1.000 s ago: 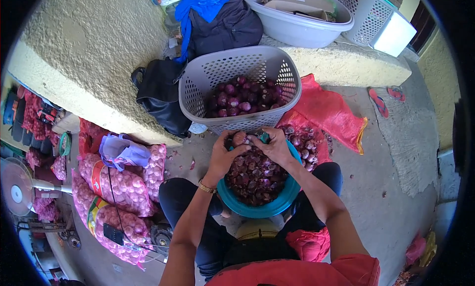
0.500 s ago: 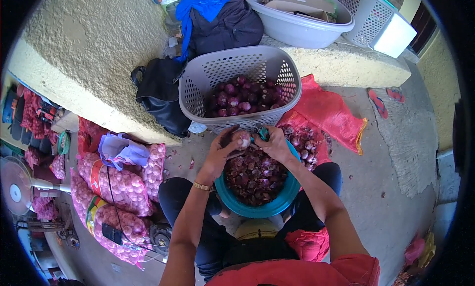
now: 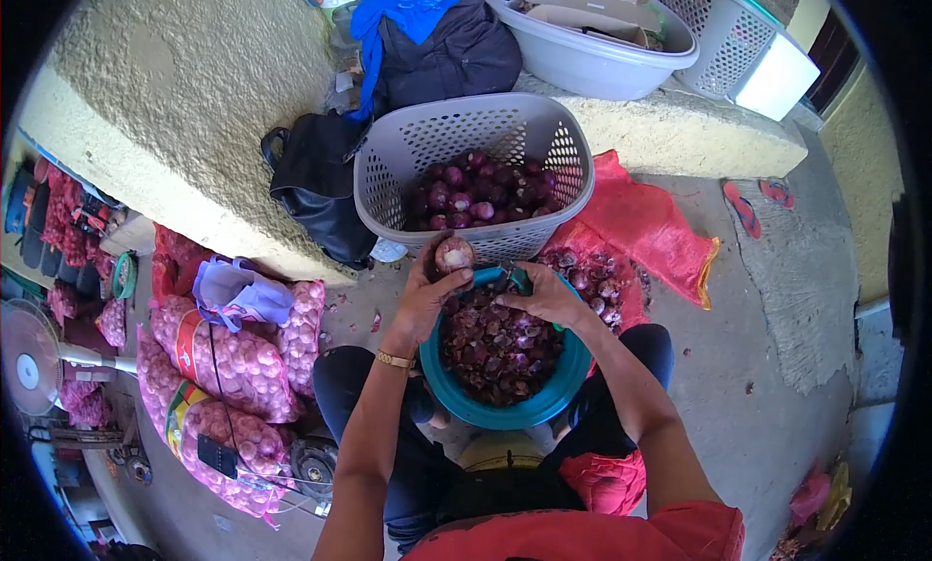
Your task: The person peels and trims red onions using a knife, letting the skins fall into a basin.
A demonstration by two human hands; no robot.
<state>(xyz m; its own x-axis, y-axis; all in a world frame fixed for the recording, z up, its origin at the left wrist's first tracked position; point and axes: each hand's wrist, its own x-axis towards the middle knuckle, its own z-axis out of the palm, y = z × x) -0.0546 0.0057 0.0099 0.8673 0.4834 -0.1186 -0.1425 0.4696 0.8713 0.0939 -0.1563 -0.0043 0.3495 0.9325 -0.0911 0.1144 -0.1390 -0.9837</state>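
My left hand (image 3: 423, 297) is closed round an onion (image 3: 454, 255), its pale cut end facing up, over the near rim of the grey basket. Red onions (image 3: 476, 194) lie inside that basket (image 3: 377, 178). To the right, my right hand (image 3: 550, 298) grips a small teal-handled tool (image 3: 519, 281), apart from the onion; its blade or tip is too small to make out. Below both hands, a teal basin (image 3: 573, 372) between my knees holds dark purple onion skins (image 3: 500, 352). Unpeeled onions (image 3: 607, 294) rest on a red mesh sack right of the basin.
Full pink mesh sacks (image 3: 243, 372) stand at left, with a lilac bag (image 3: 243, 291) on top. A black bag (image 3: 320, 187) leans against the low wall (image 3: 194, 197). A large tub (image 3: 602, 61) sits on the ledge behind the basket. Slippers (image 3: 743, 210) lie far right.
My left hand has moved slightly left with the onion, turning its cut end upward. My right hand with the tool has drawn away to the right and nearer me.
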